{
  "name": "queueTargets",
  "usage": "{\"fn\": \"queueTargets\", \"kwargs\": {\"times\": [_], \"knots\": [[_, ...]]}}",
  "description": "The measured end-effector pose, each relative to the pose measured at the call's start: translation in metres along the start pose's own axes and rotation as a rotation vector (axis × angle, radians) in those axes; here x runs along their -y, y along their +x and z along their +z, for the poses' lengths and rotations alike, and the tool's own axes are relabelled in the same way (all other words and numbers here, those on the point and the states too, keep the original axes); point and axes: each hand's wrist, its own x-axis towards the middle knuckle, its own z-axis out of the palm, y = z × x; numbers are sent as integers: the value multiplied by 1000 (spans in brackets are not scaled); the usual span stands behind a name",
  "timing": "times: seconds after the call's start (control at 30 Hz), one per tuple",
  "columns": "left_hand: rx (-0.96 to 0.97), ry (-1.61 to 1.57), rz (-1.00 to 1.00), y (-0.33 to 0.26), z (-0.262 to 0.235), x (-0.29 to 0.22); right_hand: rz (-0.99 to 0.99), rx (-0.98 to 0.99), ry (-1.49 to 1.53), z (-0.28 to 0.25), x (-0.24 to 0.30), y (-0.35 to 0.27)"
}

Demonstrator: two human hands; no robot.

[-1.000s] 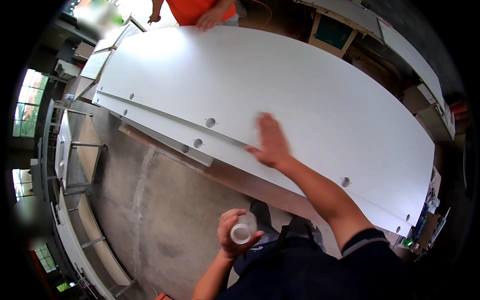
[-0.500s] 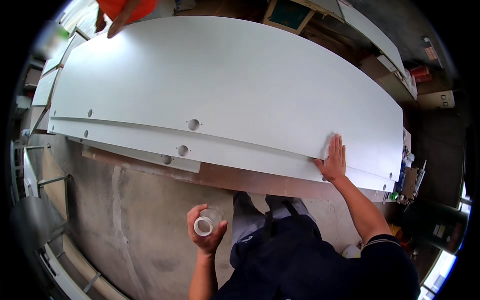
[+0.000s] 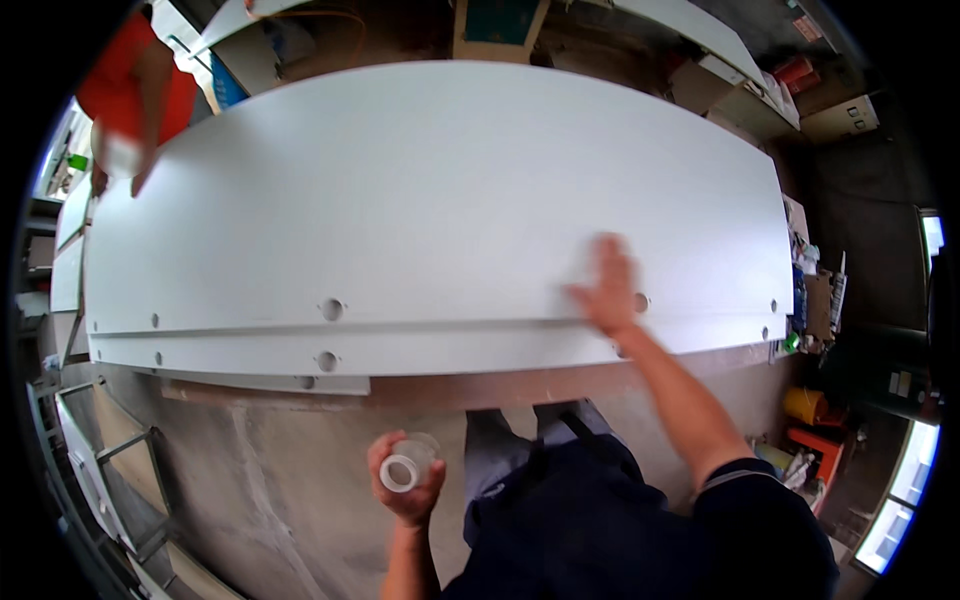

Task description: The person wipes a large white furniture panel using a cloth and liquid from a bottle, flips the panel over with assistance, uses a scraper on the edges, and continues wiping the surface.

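My left hand (image 3: 408, 490) is wrapped around a clear plastic bottle (image 3: 422, 452), whose pale round opening (image 3: 399, 473) points up toward me. The bottle is held over the floor, apart from the work. My right hand (image 3: 608, 288), blurred by motion, lies flat with fingers stretched out over the large white panel (image 3: 450, 190). Whether anything thin is under that palm cannot be made out. A round hole (image 3: 641, 302) shows just right of the wrist. Beneath the top panel, a second white panel (image 3: 460, 346) sticks out toward me, also with round holes.
At the far left, a person in orange (image 3: 140, 85) stands by the panel's corner, holding a blurred white thing. A brown board (image 3: 500, 387) lies under the panels. Metal frames (image 3: 125, 440) stand at left; tubes and boxes (image 3: 822, 295) crowd the right end.
My right hand has slid left and away from the panel's near edge. The view has shifted. The other person now shows farther left, while my left hand keeps the bottle.
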Motion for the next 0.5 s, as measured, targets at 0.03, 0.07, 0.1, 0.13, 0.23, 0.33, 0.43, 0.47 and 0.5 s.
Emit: {"fn": "queueTargets", "kwargs": {"times": [0.03, 0.07, 0.1, 0.13, 0.23, 0.33, 0.43, 0.47, 0.5], "knots": [[-3, -16, -8, 2, 3, 4, 268, 83, -150, -14, -60, 4], [11, -4, -12, 6, 7, 3, 476, 94, -219, -25, -117, 11], [25, 13, -21, 8, 10, 0, 633, 60, -262, -33, -155, 24], [36, 37, -30, 10, 12, -1, 745, 50, -195, -51, -152, 52], [5, 104, -10, 13, 23, -9, 554, -16, -49, -5, -106, 166], [-7, 158, -22, 17, 42, -18, 11, 31, 270, 28, 67, 248], [-13, 184, -25, 26, 65, -31, -398, 208, 369, 44, 203, 265], [-4, 196, -58, 28, 71, -38, -530, 348, 327, 32, 233, 272], [25, 203, -91, 32, 83, -50, -581, 272, 355, 46, 228, 284]]}}
